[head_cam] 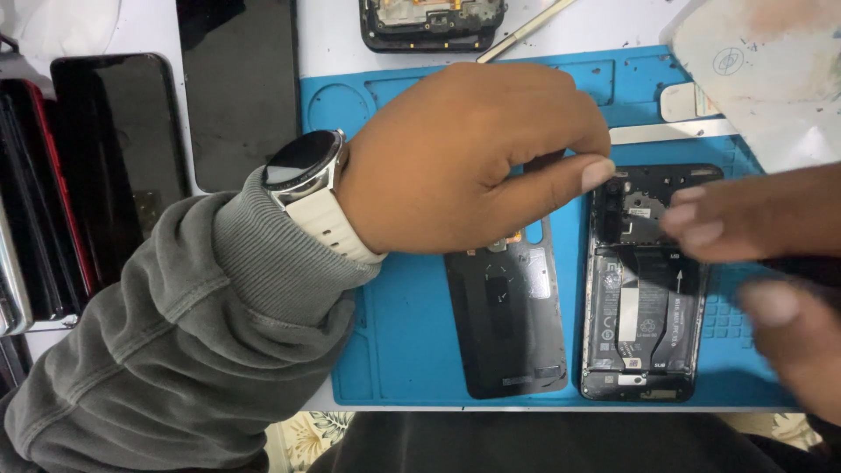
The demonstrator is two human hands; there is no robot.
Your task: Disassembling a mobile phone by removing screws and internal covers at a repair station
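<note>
The white bench [158, 26] carries a blue repair mat [394, 350] whose right side runs under a blurred pale sheet [771, 79] cut off by the frame. Dark phones [114, 166] are stacked at the left edge, partly out of view. The left hand [464, 162], in a grey sleeve [193, 333] with a white-strapped watch [307, 175], has thumb and forefinger pressed together at the top corner of the opened phone [644, 289]; what it pinches is too small to see. The right hand [753, 219] is blurred, fingers loosely spread over the phone's right edge. The removed back cover [508, 324] lies just beside the phone, its top hidden by the left hand.
</note>
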